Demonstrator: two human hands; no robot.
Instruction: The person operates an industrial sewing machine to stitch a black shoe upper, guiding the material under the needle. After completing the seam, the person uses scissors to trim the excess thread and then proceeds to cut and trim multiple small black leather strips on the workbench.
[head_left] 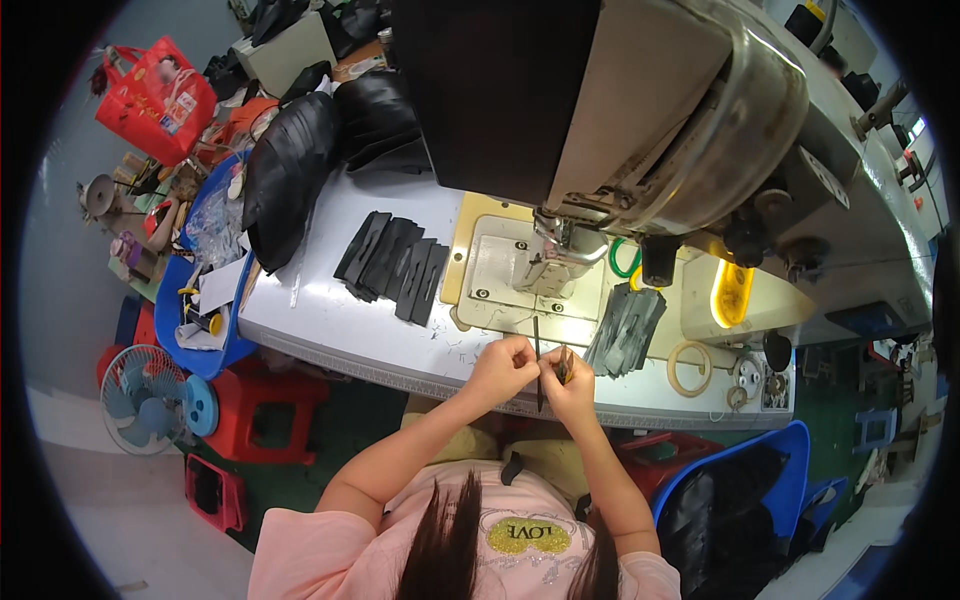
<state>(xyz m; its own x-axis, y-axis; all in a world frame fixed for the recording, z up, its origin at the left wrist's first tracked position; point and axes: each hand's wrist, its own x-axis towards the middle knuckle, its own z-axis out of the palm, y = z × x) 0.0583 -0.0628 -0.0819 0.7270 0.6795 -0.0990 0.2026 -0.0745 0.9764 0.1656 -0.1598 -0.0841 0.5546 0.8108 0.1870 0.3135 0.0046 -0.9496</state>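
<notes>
At the table's front edge my left hand (503,372) is closed, its fingers pinching a narrow black strip (537,335) that stands edge-on. My right hand (568,390) is closed at the same strip, close beside the left. A small dark tool with a yellowish part (565,367) juts from the right hand's fingers; its kind is too small to make out. Just beyond the hands is the sewing machine's needle area (555,255) on a metal plate. Fanned black pieces (392,262) lie to the left of the plate, and another pile of black pieces (627,330) lies to its right.
The sewing machine's head (690,120) overhangs the table (310,310). Large black pieces (290,170) are heaped at the back left. A tan ring (689,368) lies at the right. Blue tubs (790,470) flank the table, with a red stool (265,410) and a fan (145,400) at left.
</notes>
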